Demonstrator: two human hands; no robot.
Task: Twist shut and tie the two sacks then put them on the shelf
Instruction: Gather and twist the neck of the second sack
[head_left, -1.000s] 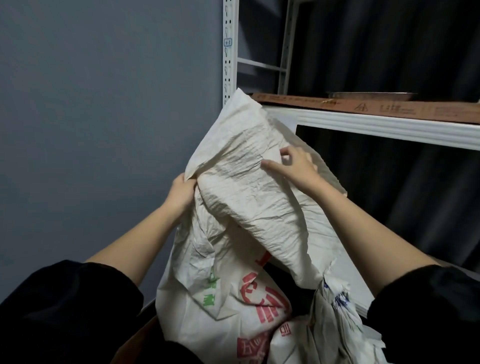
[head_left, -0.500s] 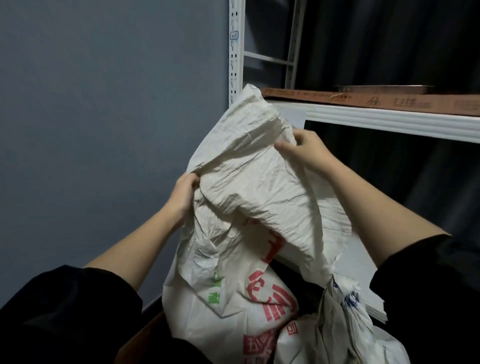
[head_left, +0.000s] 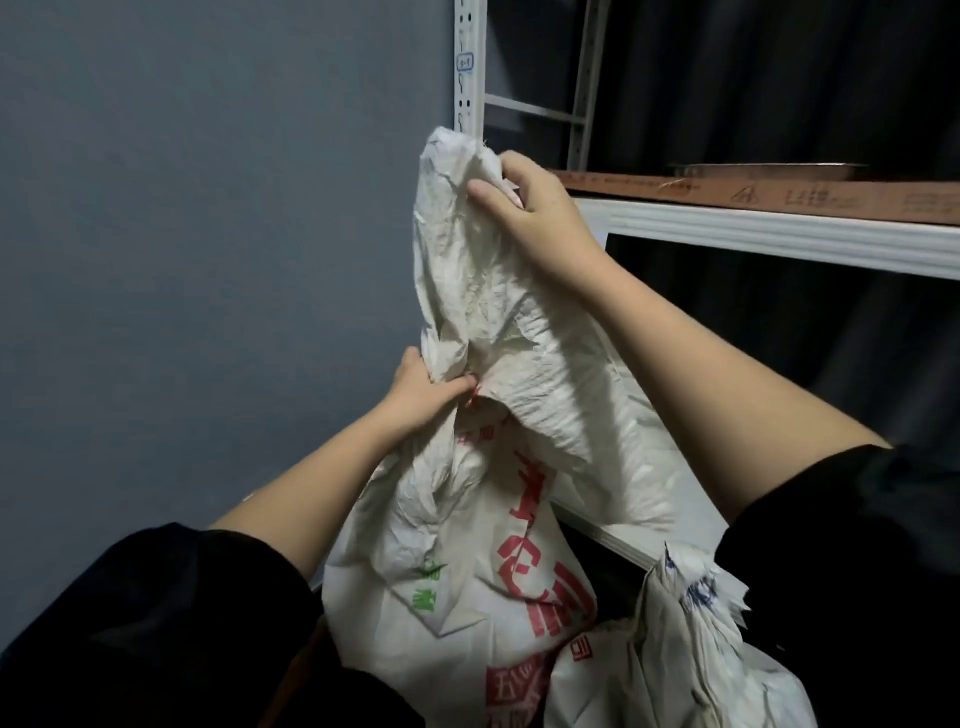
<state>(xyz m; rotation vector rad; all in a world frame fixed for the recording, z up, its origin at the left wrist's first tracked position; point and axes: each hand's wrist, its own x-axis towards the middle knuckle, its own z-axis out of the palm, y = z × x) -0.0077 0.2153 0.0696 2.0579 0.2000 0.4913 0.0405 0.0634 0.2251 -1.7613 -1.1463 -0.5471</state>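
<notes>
Sack in hand: a white woven sack (head_left: 467, 545) with red and green print is seen at lower centre, its loose top drawn up toward the upper middle of the frame.
Right hand (head_left: 530, 213): the bunched top edge is gripped.
Left hand (head_left: 421, 392): the gathered neck is pinched lower down.
Second sack (head_left: 685, 660): lower right, its neck gathered.
Shelf (head_left: 779, 234): a white rail at upper right, a brown board laid on it.
Wall (head_left: 208, 260): grey, at left.

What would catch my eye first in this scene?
A big white woven sack with red print fills the centre, its loose top pulled up by the right hand and gripped lower down by the left hand. A second sack sits at lower right, below the white metal shelf.
</notes>
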